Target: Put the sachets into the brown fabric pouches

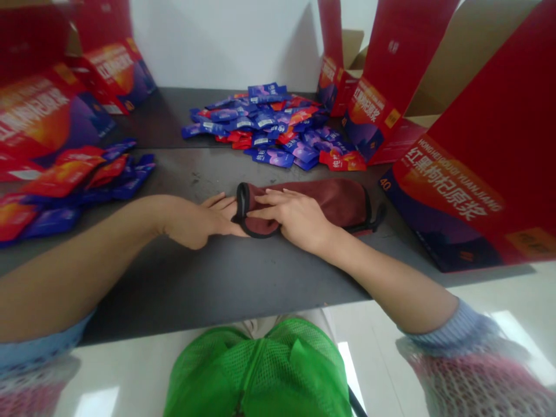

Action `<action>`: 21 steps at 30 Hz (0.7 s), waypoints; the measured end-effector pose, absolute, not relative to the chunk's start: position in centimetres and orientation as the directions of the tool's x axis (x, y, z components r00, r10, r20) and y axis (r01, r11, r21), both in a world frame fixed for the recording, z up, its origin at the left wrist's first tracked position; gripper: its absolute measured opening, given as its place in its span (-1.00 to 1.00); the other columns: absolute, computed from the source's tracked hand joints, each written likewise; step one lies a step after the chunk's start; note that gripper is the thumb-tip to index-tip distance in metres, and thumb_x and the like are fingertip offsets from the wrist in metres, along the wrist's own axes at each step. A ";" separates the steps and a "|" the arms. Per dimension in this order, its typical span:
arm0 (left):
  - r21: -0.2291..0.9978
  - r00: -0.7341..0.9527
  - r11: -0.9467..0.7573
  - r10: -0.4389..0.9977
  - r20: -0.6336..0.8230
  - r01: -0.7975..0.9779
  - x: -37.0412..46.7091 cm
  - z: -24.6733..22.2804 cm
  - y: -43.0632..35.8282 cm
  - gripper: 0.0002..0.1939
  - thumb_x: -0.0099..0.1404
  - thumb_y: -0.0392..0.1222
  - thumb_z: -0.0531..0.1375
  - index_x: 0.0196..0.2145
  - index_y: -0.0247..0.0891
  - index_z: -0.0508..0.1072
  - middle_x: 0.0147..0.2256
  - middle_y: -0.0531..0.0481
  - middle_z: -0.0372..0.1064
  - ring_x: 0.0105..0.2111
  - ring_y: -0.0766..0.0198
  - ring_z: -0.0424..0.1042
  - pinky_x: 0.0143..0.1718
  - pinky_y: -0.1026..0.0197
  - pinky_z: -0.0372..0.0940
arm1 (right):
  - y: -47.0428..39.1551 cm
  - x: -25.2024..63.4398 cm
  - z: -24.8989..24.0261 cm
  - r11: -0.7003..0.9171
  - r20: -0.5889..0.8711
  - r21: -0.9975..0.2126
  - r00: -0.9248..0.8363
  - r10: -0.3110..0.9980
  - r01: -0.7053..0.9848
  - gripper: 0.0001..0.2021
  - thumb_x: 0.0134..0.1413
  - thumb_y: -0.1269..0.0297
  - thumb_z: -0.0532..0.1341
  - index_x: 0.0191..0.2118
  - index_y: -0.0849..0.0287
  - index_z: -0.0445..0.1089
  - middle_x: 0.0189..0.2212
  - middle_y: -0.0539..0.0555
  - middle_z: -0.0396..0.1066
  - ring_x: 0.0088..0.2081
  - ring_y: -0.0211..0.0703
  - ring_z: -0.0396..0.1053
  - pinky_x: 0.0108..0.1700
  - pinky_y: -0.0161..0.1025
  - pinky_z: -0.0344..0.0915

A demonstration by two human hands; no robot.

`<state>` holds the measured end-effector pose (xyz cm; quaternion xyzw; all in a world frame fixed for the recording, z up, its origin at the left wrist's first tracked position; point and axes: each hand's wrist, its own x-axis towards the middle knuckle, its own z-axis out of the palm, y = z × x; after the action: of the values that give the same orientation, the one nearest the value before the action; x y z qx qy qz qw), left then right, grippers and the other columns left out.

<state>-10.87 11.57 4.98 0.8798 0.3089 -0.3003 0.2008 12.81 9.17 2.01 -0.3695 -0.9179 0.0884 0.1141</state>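
A brown cloth pouch (341, 200) with black trim lies lengthwise on the dark table, its black-edged mouth towards the left and a black cord at the right end. My left hand (212, 220) reaches to that mouth with its fingers stretched out. Some of its fingertips are hidden by the pouch edge, so I cannot tell whether they are inside or under it. My right hand (299, 217) lies on top of the pouch near the mouth, fingers spread and pressing on the cloth.
Behind the pouch is a heap of blue and red sachets (264, 121). More sachets (82, 179) lie at the left. Open red cartons stand on both sides, the nearest carton (469, 191) at the right. The table's front edge runs close to my lap.
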 end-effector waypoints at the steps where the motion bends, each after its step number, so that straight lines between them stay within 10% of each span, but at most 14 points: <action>1: 0.165 0.623 -0.723 0.428 -0.654 0.670 -10.7 5.2 11.5 0.09 -0.09 -0.52 0.10 0.41 0.11 0.21 0.52 0.13 -0.37 0.48 -0.13 -0.52 0.42 -0.33 -0.39 | 9.3 13.0 2.4 0.689 0.129 -0.240 -0.681 0.721 0.684 -0.57 0.37 0.46 0.08 0.12 -0.12 0.55 0.24 0.01 0.45 0.31 0.00 0.32 0.27 -0.03 0.29; 13: 0.158 0.642 -0.744 0.425 -0.638 0.649 -10.2 6.3 10.9 0.12 -0.02 -0.51 0.11 0.45 0.22 0.06 0.54 0.17 -0.50 0.49 -0.16 -0.53 0.39 -0.41 -0.29 | 11.2 15.5 3.7 0.192 0.117 -0.095 -0.181 0.976 0.977 -0.70 0.32 0.22 0.17 -0.05 0.15 0.65 -0.16 0.38 0.61 -0.14 0.30 0.56 -0.17 0.05 0.41; 21: 0.163 0.673 -0.760 0.428 -0.603 0.630 -10.2 6.2 10.9 0.13 -0.02 -0.46 0.15 0.45 0.27 0.03 0.53 0.20 -0.40 0.50 -0.13 -0.52 0.40 -0.39 -0.26 | 11.7 17.5 3.7 0.448 0.356 -0.321 -0.333 0.873 0.834 -0.44 0.00 0.55 0.16 0.10 -0.01 0.58 0.04 0.06 0.59 0.08 0.13 0.51 0.04 -0.03 0.41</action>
<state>-10.24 10.86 6.23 0.8964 0.2951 -0.2764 0.1819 17.54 11.67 3.75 -0.5236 -0.8153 0.0400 0.2438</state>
